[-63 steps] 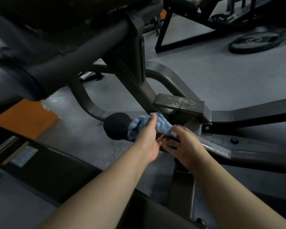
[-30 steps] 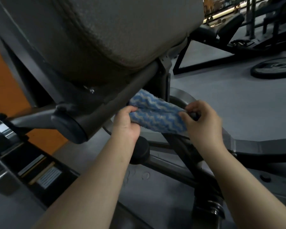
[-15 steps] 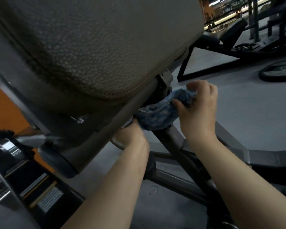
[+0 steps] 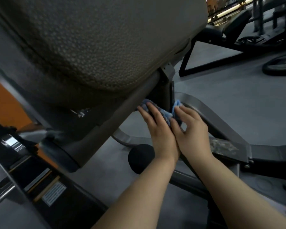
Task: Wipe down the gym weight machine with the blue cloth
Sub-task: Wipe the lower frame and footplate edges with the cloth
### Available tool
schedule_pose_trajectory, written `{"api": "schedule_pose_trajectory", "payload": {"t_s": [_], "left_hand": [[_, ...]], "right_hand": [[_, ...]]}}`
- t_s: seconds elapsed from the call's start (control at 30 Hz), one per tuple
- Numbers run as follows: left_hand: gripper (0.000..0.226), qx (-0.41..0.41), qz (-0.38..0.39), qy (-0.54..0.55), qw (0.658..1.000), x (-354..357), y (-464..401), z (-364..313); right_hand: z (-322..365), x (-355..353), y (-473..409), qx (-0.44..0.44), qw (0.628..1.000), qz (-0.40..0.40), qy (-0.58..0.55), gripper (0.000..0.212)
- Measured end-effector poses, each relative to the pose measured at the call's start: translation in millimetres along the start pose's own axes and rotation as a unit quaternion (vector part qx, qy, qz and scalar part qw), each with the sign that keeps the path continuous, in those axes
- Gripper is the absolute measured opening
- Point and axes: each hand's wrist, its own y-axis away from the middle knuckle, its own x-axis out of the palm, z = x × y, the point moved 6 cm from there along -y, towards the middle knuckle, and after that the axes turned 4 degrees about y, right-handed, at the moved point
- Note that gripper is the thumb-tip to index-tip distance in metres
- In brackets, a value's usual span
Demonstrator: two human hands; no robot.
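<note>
The blue patterned cloth (image 4: 165, 113) is wrapped round a dark steel post (image 4: 163, 95) of the weight machine, just under the big textured seat pad (image 4: 96, 42). My left hand (image 4: 158, 133) lies on the cloth's left side with fingers stretched along it. My right hand (image 4: 192, 131) holds the cloth's right side, its fingers bent round the post. Both hands touch each other at the heel. Most of the cloth is hidden beneath them.
A thick grey tube (image 4: 116, 119) runs diagonally under the pad. A black round foam end (image 4: 141, 158) sits below my wrists. A scuffed metal step plate (image 4: 226, 147) is to the right. A weight plate (image 4: 281, 66) and other equipment lie on the grey floor far right.
Both hands slid the cloth down the post from just under the pad. My left hand came out from under the tube and now lies over the cloth beside my right hand.
</note>
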Motion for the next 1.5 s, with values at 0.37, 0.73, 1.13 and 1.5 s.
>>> {"api": "schedule_pose_trajectory", "payload": {"t_s": [0.37,0.73,1.13,1.5], "left_hand": [[0.066,0.021,0.064,-0.058,0.996,4,26,8],[0.081,0.165,-0.043,-0.133,0.976,-5,-6,5],[0.069,-0.202,0.007,0.141,0.969,57,65,51],[0.077,-0.357,0.118,0.164,0.912,107,109,22]], "right_hand": [[-27,13,17,0.199,0.972,0.044,-0.118,0.03],[-17,16,17,0.028,0.996,0.083,-0.027,0.038],[-45,-24,53,-0.072,0.936,0.016,0.344,0.027],[-80,-82,93,0.03,0.942,-0.081,0.324,0.018]]}}
